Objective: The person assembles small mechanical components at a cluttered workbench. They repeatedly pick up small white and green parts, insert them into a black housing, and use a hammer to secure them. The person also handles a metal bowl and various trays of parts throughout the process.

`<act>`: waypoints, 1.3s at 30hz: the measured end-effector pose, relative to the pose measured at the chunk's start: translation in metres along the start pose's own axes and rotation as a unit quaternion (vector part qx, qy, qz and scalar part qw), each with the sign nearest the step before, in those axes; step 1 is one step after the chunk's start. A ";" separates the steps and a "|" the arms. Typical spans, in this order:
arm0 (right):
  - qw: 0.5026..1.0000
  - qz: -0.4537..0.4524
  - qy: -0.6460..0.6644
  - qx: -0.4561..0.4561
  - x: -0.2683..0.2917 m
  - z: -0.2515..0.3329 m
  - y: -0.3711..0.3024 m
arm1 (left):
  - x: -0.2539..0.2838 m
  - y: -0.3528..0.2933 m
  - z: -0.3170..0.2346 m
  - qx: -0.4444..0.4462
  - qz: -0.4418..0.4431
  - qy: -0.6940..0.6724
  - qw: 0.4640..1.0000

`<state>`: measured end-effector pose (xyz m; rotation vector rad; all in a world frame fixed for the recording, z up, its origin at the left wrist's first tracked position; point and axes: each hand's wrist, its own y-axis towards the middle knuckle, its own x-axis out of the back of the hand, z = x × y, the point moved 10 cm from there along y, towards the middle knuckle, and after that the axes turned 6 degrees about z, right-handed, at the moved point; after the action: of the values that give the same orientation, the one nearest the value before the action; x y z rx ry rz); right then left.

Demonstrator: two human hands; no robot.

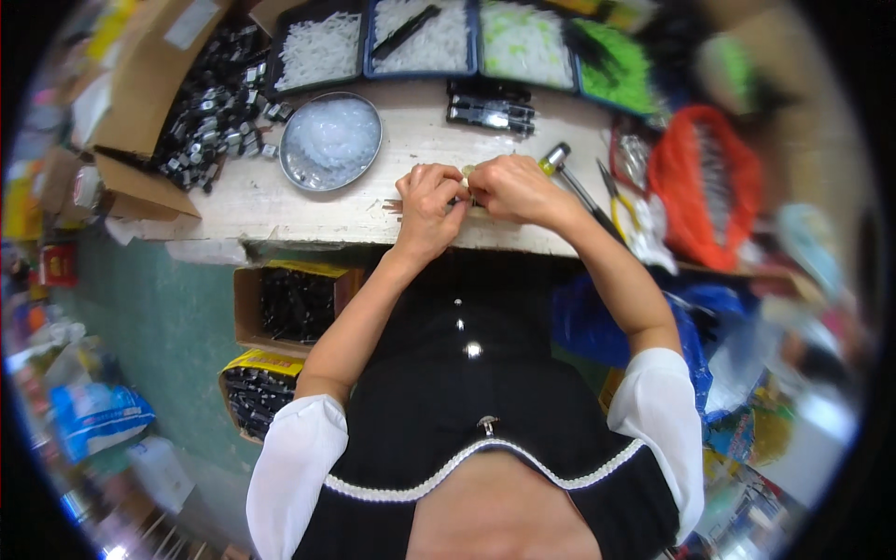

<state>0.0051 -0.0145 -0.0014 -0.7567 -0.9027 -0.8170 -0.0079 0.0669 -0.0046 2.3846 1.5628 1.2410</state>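
Black garment (476,397); hands (431,203) (513,189) (close together).

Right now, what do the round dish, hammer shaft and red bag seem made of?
Round dish: probably metal, its edge grey and glossy. Hammer shaft: likely polished metal, by its bright glint. Red bag: fairly matte and creased, plastic or fabric unclear.

And here the left hand (429,210) meets the right hand (513,189) near the front of the white bench (308,217), fingertips crowding together! Metal dish (297,172) left, hammer (581,192) right, trays (422,75) far.
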 end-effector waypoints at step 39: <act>0.831 -0.418 -0.070 -0.359 0.125 -0.215 -0.306 | -0.009 0.008 -0.003 0.005 0.063 0.048 0.997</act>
<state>-0.1300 -0.3749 0.0840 -1.0849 -1.0711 -1.9773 -0.0054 0.0553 -0.0046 2.4993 1.4664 1.3940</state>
